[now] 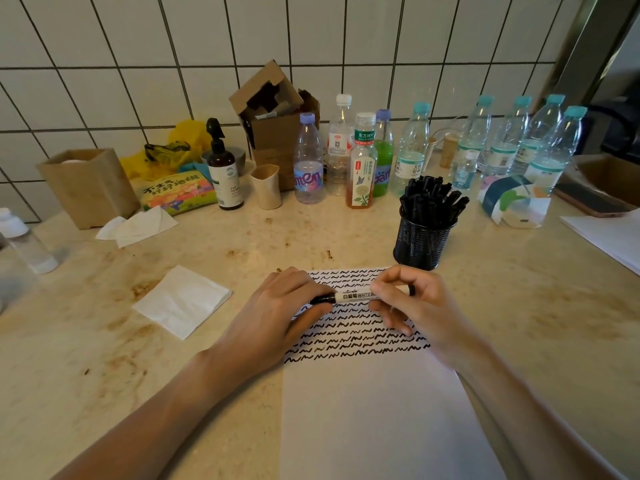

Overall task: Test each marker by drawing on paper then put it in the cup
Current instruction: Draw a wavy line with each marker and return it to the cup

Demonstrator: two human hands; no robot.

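Both hands hold 1 marker (356, 296) level above the upper part of a sheet of paper (374, 410) that lies on the stained surface (104, 341). The left hand (287, 306) has its fingers curled round the marker's black cap end, and the right hand (412, 303) pinches the white labelled barrel between thumb and fingers, so the marker runs sideways between them. The paper's top half is filled with rows of black squiggles; its lower half is blank. Just behind the paper, to the right, stands a black mesh cup (420, 244) packed with upright black markers (433, 195). A folded white tissue (181, 301) lies left of the left hand. Farther back, a row of plastic bottles (412, 150) lines the tiled wall (138, 46), beside an open cardboard box (273, 109) and a pump bottle (223, 168).
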